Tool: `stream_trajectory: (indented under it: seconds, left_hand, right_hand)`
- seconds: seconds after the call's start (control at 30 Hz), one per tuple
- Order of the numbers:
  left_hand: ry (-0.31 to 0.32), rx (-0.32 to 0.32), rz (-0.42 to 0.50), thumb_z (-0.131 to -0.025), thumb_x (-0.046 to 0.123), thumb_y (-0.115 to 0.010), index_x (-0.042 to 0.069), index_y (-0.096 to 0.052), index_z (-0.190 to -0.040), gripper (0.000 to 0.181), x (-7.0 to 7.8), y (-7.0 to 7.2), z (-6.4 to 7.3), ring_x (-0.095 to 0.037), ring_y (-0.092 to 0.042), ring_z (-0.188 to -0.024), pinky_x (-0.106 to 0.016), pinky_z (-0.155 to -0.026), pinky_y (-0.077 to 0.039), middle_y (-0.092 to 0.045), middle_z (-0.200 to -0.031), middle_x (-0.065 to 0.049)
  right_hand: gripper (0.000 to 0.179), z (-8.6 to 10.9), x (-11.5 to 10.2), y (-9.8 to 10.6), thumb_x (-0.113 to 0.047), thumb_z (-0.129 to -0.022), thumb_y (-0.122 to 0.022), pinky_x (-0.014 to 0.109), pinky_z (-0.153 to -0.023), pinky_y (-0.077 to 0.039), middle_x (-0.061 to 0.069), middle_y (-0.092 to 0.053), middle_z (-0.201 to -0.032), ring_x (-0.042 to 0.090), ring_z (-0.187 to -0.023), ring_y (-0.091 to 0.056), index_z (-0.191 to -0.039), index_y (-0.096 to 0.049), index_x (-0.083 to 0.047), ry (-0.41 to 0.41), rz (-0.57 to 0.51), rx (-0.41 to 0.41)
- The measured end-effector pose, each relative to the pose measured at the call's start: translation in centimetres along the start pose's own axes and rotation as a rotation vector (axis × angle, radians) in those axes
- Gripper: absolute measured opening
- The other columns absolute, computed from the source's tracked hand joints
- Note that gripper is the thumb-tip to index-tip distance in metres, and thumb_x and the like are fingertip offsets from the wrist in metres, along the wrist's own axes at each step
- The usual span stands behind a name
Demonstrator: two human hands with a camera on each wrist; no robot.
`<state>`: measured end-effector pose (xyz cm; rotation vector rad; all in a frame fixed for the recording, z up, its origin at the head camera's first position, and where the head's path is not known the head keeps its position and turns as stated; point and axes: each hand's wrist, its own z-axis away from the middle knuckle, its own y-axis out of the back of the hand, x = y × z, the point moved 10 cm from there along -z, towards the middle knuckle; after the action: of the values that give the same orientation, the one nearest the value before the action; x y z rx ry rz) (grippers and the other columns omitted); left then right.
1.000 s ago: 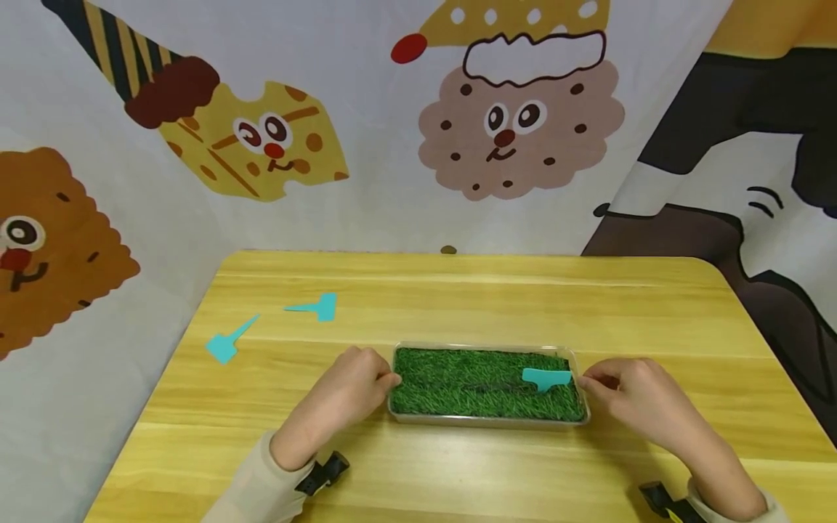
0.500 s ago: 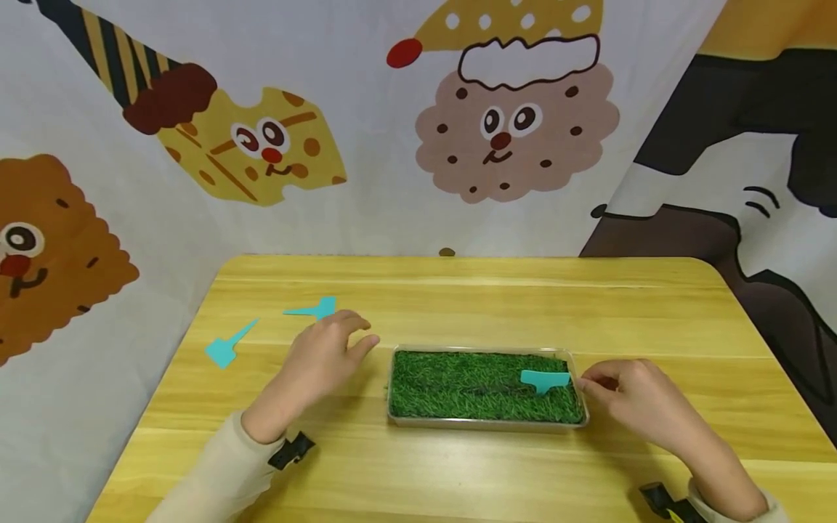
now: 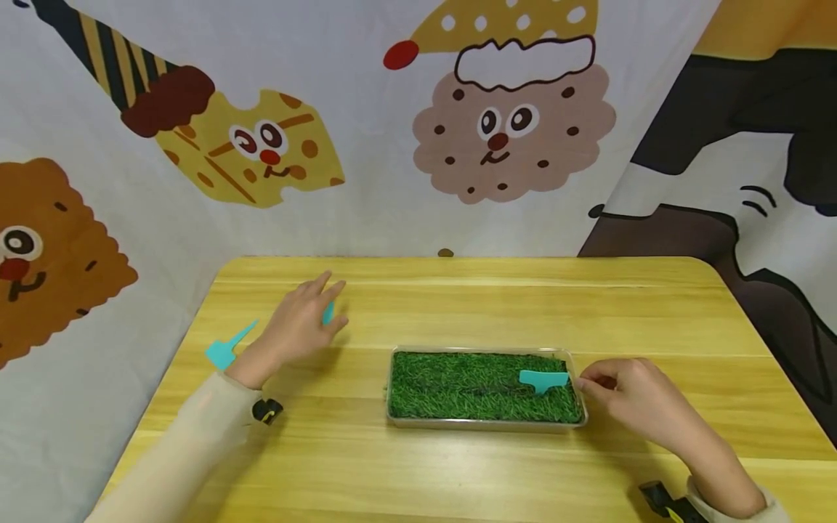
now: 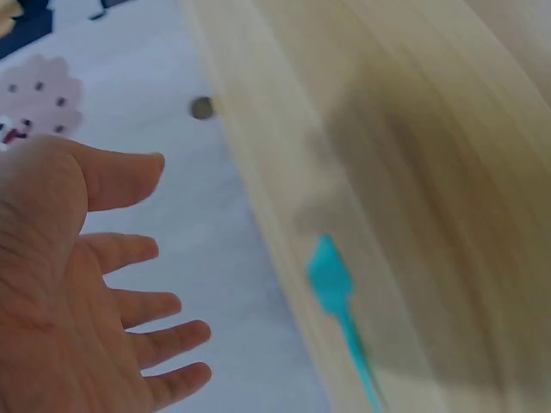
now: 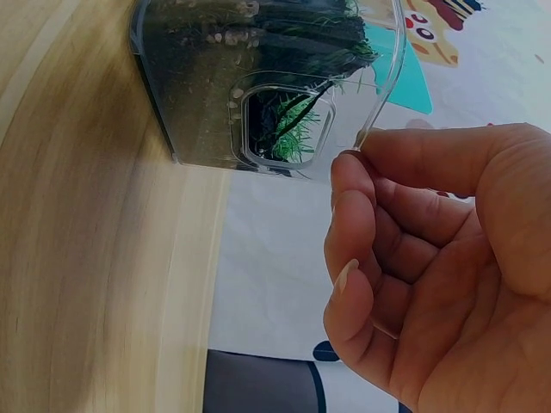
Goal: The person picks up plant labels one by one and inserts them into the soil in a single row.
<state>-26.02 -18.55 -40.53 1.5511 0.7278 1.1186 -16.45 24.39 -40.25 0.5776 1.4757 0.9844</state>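
With fingers spread, my left hand (image 3: 294, 323) hovers over a teal T-shaped plant label (image 3: 328, 314) on the table; the hand hides most of that label. In the left wrist view the label (image 4: 331, 280) lies apart from the fingers. My right hand (image 3: 641, 399) pinches the right end rim of a clear plastic tray (image 3: 484, 424), thumb against curled fingers, as the right wrist view also shows. Green grass (image 3: 458, 381) fills the tray. Near its right end a teal label (image 3: 544, 379) stands stuck in the grass.
Another teal label (image 3: 222, 354) lies at the table's left, close to my left wrist. The wooden table (image 3: 458, 479) meets a white cloth (image 3: 379, 211) with cartoon prints along its back edge.
My left hand has let go of the tray's left end and moved left and back to above a label, its fingers spreading. The right hand has stayed on the rim.
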Motion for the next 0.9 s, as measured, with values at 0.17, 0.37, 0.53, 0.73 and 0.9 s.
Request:
stream_trajectory:
  seconds: [0.17,0.37,0.53,0.73,0.9]
  left_hand:
    - [0.028,-0.092,0.017,-0.105,0.033,-0.066,0.005,-0.024,-0.166,0.079,-2.0,-1.6,-0.8,-0.054,-0.024,-0.151,-0.072,-0.118,-0.02,-0.015,-0.171,-0.026]
    - [0.039,-0.148,0.008,-0.107,0.032,-0.062,0.004,-0.026,-0.166,0.075,-3.3,-2.5,-1.4,-0.055,-0.024,-0.15,-0.071,-0.118,-0.023,-0.018,-0.17,-0.027]
    - [0.047,-0.169,-0.008,-0.105,0.023,-0.064,0.003,-0.04,-0.16,0.064,-3.9,-2.8,-1.7,-0.052,-0.042,-0.139,-0.069,-0.108,-0.039,-0.042,-0.157,-0.029]
    - [0.049,-0.172,-0.034,-0.102,0.011,-0.066,-0.001,-0.053,-0.151,0.052,-4.2,-2.9,-1.9,-0.046,-0.055,-0.122,-0.059,-0.093,-0.052,-0.056,-0.139,-0.028]
    - [0.091,-0.188,-0.01,-0.101,0.011,-0.068,-0.001,-0.055,-0.149,0.051,-4.7,-3.2,-2.0,-0.045,-0.059,-0.118,-0.059,-0.09,-0.055,-0.058,-0.134,-0.026]
  right_hand:
    - [0.012,0.0,0.0,0.1,-0.019,-0.099,-0.075,0.027,-0.056,-0.043,-0.01,-0.067,-0.076,0.007,-0.063,-0.053,-0.088,-0.079,-0.021,0.004,0.004,0.002]
    - [0.012,0.0,0.0,0.0,-0.018,-0.099,-0.074,0.027,-0.056,-0.044,-0.012,-0.066,-0.075,0.006,-0.062,-0.053,-0.089,-0.079,-0.021,0.001,0.006,-0.005]
    - [0.011,0.2,-0.1,-0.1,-0.019,-0.099,-0.075,0.027,-0.055,-0.042,-0.012,-0.065,-0.075,0.006,-0.062,-0.051,-0.089,-0.079,-0.02,0.011,0.007,0.001]
    - [0.011,0.3,-0.3,0.0,-0.016,-0.098,-0.076,0.026,-0.054,-0.041,-0.013,-0.064,-0.073,0.005,-0.06,-0.05,-0.088,-0.079,-0.021,0.023,0.034,0.016]
    - [0.011,0.4,-0.6,0.0,-0.017,-0.098,-0.076,0.026,-0.054,-0.038,-0.013,-0.06,-0.07,0.005,-0.058,-0.046,-0.088,-0.079,-0.021,0.039,0.071,0.027]
